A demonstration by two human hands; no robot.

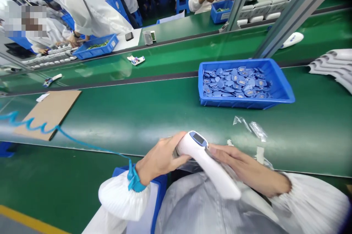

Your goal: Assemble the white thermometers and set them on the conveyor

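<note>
A white handheld infrared thermometer (pixel 210 164) with a small dark screen in a blue surround is held tilted in front of my body. My left hand (pixel 162 155) grips its head end, thumb and fingers on either side. At its other side is my right hand (pixel 233 160), fingers pressed along the thermometer near the screen; their tips are partly hidden behind it. Around my left wrist is a blue band (pixel 134 179) with a coiled cord. Beyond my hands a blue bin (pixel 280 91) holds many small blue oval parts (pixel 233 82).
Clear plastic scraps (pixel 257 130) lie right of my hands on the green workbench (pixel 123 117). A cardboard sheet (pixel 52 113) is at left, under the coiled blue cord (pixel 33 126). Behind runs a green belt (pixel 170 52) with thermometer parts (pixel 136 60). A metal post (pixel 291 18) rises at right; co-workers sit opposite.
</note>
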